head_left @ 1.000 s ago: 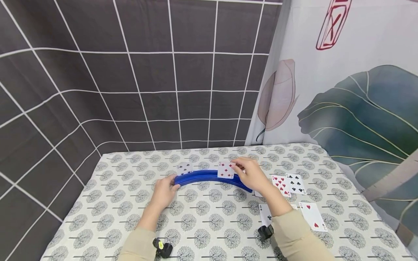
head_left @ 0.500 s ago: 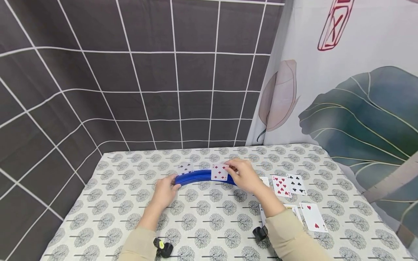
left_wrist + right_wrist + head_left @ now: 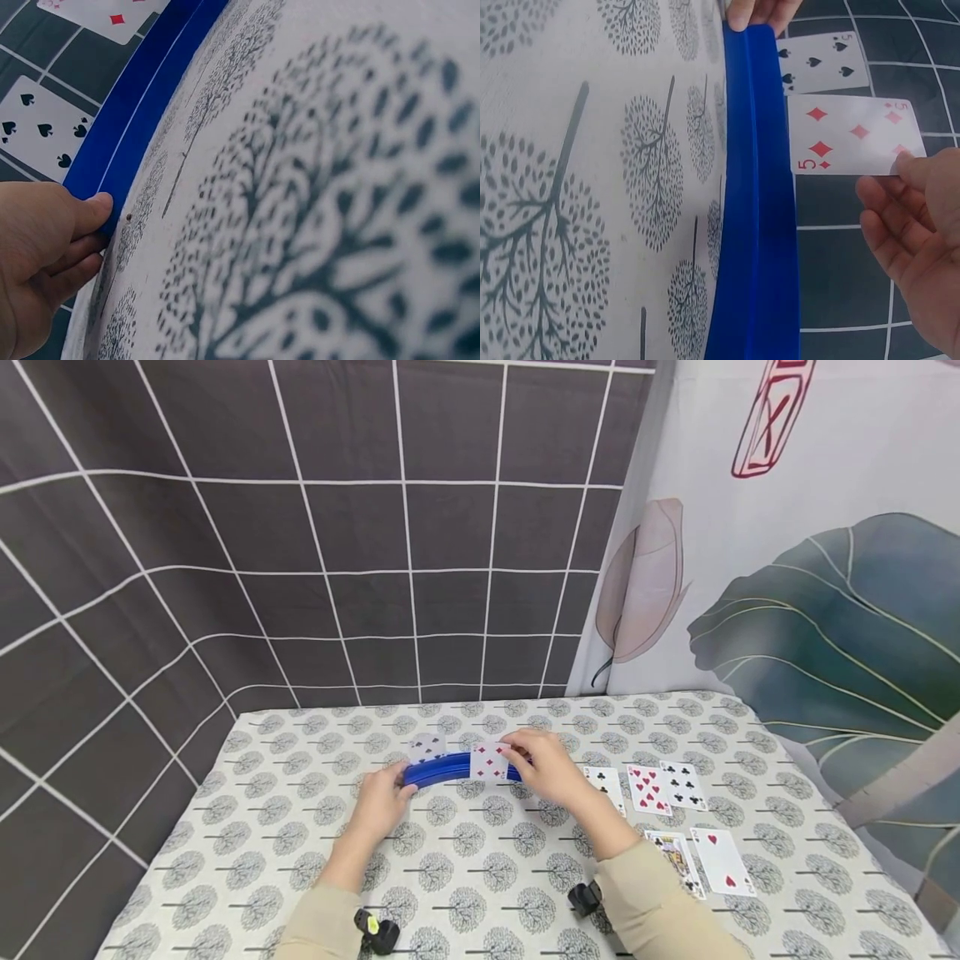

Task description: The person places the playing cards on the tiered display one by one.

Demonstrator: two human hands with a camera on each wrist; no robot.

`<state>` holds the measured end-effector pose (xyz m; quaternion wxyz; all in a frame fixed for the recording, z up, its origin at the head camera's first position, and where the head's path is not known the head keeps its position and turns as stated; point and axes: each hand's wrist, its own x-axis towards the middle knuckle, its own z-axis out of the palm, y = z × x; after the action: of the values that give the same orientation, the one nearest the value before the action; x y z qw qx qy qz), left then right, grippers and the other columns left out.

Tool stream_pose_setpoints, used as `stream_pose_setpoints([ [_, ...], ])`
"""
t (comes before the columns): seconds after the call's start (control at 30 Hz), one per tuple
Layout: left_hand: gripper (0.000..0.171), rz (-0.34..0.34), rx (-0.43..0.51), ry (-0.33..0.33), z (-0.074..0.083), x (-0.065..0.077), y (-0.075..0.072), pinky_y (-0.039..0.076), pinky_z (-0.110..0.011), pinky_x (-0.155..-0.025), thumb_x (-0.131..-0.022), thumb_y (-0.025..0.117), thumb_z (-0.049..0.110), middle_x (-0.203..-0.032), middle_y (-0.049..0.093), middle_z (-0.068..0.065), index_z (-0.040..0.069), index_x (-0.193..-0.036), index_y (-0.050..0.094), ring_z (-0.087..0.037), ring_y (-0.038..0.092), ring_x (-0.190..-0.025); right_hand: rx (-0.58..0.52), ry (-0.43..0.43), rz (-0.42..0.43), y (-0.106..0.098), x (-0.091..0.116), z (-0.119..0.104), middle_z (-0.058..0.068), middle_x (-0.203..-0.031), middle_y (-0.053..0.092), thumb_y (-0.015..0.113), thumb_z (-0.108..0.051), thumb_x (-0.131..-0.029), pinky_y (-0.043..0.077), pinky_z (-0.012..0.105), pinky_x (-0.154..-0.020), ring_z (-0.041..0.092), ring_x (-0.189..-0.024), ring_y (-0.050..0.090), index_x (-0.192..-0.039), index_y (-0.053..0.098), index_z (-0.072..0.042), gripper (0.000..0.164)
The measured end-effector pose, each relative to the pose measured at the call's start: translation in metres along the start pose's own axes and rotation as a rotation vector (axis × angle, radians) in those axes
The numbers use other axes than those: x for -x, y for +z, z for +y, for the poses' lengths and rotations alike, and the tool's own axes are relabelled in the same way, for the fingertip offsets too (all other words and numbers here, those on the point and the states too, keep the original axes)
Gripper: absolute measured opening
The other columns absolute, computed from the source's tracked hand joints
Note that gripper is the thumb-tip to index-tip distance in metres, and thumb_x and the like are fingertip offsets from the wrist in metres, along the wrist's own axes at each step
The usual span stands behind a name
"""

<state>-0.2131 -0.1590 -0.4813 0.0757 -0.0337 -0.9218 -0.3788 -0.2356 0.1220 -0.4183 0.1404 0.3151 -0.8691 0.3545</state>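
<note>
We see the left hand (image 3: 384,800) gripping the left end of a long, curved, shiny blue card rack (image 3: 442,770), thumb on its near side. The rack's long axis runs from left to right on the counter (image 3: 465,906), which is spread with a white cloth printed with grey trees; its bow bulges toward the far side. In the right hand (image 3: 546,768) we find a white five of diamonds playing card (image 3: 847,135), its fingers pinched narrow on the upper right corner. The card is at the rack, right of its left end, its red face turned toward us. Its long axis rises crosswise to the rack, one short end down by the blue edge; we cannot tell whether that end sits in a slot. Left of it, near the left hand, a white five of spades playing card (image 3: 825,64) stands up from the rack. To the right on the counter, we see a white card with red hearts (image 3: 649,789) lying beside a white six of clubs (image 3: 682,785); nearer us lies a white two of hearts (image 3: 723,860), its far end slanting left.
</note>
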Motion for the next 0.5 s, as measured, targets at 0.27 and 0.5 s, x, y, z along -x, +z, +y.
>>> stream_pose_setpoints([
  [0.27,0.047,0.018,-0.017,0.015,-0.0006,0.0006,0.0007,0.051,-0.051,-0.104,-0.09,0.074,0.005,-0.108,0.072,-0.022,-0.008,-0.133,0.059,-0.036,0.07,-0.103,0.007,-0.018,-0.003,0.0043,-0.0032,-0.0015,0.008,-0.097,0.075,0.068,-0.003,-0.094,0.059,0.027,-0.073,0.013,-0.077,0.065,-0.107,0.074,0.0,0.014],
  [0.5,0.048,0.023,-0.018,0.02,0.001,0.0012,-0.0008,0.048,-0.054,-0.106,-0.089,0.075,0.006,-0.108,0.072,-0.022,-0.009,-0.132,0.059,-0.038,0.068,-0.106,0.013,-0.025,-0.017,0.0087,-0.0048,-0.0037,0.006,-0.095,0.073,0.066,-0.004,-0.097,0.059,0.027,-0.072,0.012,-0.076,0.064,-0.109,0.073,-0.001,0.015],
])
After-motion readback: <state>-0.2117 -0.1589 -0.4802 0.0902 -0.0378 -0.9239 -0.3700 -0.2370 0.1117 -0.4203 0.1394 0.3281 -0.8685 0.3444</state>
